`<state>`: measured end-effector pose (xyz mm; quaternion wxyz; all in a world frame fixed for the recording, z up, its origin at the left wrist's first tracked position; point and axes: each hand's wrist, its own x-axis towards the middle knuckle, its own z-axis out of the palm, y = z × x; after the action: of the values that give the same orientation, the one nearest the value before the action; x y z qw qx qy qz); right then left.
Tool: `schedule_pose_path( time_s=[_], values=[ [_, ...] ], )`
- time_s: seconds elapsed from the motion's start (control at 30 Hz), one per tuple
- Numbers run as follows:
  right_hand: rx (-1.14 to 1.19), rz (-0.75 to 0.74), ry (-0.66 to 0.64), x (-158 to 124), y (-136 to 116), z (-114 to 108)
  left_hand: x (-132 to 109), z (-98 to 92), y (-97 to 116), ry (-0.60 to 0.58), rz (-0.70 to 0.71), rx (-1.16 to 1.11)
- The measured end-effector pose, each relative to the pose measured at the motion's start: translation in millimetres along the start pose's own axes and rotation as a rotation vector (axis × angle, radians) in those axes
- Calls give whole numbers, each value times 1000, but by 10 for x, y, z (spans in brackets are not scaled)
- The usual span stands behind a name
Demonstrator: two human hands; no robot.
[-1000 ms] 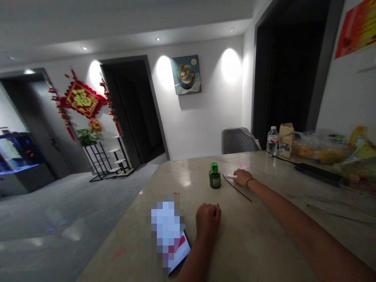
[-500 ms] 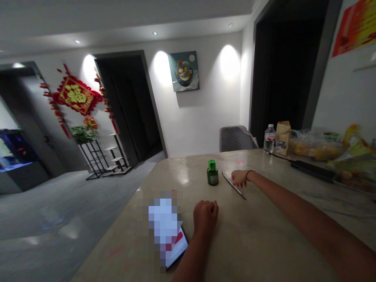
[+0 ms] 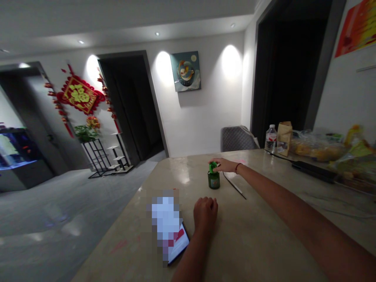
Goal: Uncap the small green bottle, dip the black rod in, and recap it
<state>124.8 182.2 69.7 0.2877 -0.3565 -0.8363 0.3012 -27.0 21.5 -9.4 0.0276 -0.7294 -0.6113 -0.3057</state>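
Observation:
My right hand (image 3: 225, 165) reaches across the table, its fingers around the bright green cap of a small dark green bottle (image 3: 214, 181). The bottle stands upright on the tabletop, a label on its front. Just right of it lies a thin stick (image 3: 234, 185), pale in the middle and dark at the ends, perhaps a brush. My left hand (image 3: 205, 213) rests on the table nearer to me, its fingers curled into a loose fist with nothing visible in them. Beside that wrist is a phone-like device (image 3: 179, 244) with a lit screen, mostly blurred out.
The pale stone-look table (image 3: 258, 235) has a rounded far corner. Along its right side are a water bottle (image 3: 270, 139), a paper bag (image 3: 284, 138), plastic bags of food (image 3: 315, 145) and a black elongated object (image 3: 313, 171). A grey quilted chair (image 3: 237, 138) stands behind.
My right hand has moved left from beside the thin stick onto the bottle's cap and closed around it. My left hand stays in place. The view has shifted slightly.

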Motion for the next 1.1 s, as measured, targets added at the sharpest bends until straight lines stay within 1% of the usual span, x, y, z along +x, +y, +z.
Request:
schedule_pose_path(
  time_s=[0.13,0.17,0.23,0.3,0.37,0.47,0.57,0.7,0.77,0.9,0.93,1.03,1.1],
  values=[
    [73,-46,-154,-269,-222,18,9,52,-22,54,-155,-85],
    [102,-57,-189,-350,-284,43,13,65,-30,45,-188,-115],
    [155,-79,-210,-506,-392,122,24,81,-46,-15,-212,-186],
    [225,-79,-173,-641,-467,231,34,75,-54,-86,-188,-253],
    [317,-67,-105,-754,-503,345,39,50,-51,-133,-161,-282],
    [492,-42,-29,-914,-490,460,40,3,-30,-163,-187,-232],
    [631,35,45,-1090,-422,478,38,-29,-6,-168,-211,-175],
    [673,190,219,-1258,-339,468,38,-42,9,-179,-216,-167],
    [679,232,272,-1263,-338,487,38,-42,8,-184,-222,-173],
    [691,191,217,-1167,-364,499,39,-28,-9,-169,-211,-177],
    [673,192,225,-1142,-361,487,40,-21,-14,-167,-206,-173],
    [593,242,326,-1095,-330,436,42,-3,-27,-167,-210,-161],
    [583,241,327,-1082,-311,420,43,-1,-28,-165,-210,-162]
  ],
)
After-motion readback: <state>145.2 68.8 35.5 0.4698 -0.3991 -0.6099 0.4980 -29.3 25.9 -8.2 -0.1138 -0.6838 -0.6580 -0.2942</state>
